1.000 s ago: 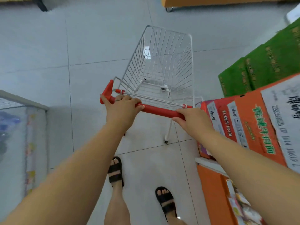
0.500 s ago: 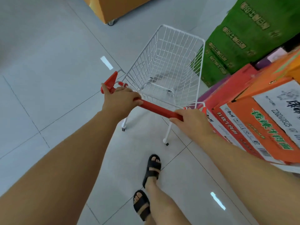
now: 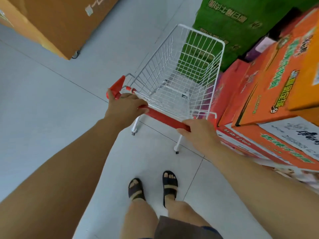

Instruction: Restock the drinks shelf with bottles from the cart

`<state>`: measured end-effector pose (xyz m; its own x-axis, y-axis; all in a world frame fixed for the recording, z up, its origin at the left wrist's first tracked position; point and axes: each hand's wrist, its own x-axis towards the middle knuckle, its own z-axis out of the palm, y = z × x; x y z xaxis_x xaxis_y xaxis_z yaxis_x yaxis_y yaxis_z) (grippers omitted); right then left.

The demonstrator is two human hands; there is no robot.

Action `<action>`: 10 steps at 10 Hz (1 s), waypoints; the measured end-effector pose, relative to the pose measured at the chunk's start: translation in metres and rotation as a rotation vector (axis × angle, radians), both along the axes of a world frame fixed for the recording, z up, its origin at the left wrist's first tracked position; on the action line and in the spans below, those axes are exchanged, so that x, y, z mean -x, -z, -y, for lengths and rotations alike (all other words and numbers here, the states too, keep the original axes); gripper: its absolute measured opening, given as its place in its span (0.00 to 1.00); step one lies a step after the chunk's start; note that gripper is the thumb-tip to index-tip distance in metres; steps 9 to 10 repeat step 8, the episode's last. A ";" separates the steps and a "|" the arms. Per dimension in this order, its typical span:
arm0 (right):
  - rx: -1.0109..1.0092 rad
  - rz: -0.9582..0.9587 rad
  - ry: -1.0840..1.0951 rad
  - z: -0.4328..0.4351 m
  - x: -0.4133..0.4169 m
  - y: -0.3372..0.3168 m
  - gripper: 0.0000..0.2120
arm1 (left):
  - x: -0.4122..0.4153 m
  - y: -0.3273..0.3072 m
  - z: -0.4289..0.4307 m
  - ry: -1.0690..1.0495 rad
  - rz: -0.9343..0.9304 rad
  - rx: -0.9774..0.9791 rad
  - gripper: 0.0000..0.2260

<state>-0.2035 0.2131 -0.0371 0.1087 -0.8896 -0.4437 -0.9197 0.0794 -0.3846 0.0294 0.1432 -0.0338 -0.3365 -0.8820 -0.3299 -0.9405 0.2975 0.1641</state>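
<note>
Comparing with half a second back, I see the brown carton (image 3: 57, 23) beyond my left hand (image 3: 124, 107) fill far more of the view, while that hand stays curled over the left end of the red handle (image 3: 164, 118). Below the handle, the sandalled feet (image 3: 170, 182) now stand side by side where one led before, and the right hand (image 3: 198, 133) stays wrapped round the handle's right end, well apart from the left. Ahead of both hands the white wire cart (image 3: 160, 66) has closed on the green cartons (image 3: 229, 19), its right side just beside the orange cartons (image 3: 276, 94) beyond my right hand.
</note>
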 end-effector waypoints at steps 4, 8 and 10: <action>-0.027 -0.026 0.327 0.046 -0.006 -0.010 0.12 | 0.027 -0.001 0.101 0.251 -0.002 0.023 0.13; -0.220 -0.125 0.400 0.062 -0.003 -0.024 0.14 | 0.043 -0.013 0.122 0.360 0.159 -0.207 0.19; -0.220 -0.125 0.400 0.062 -0.003 -0.024 0.14 | 0.043 -0.013 0.122 0.360 0.159 -0.207 0.19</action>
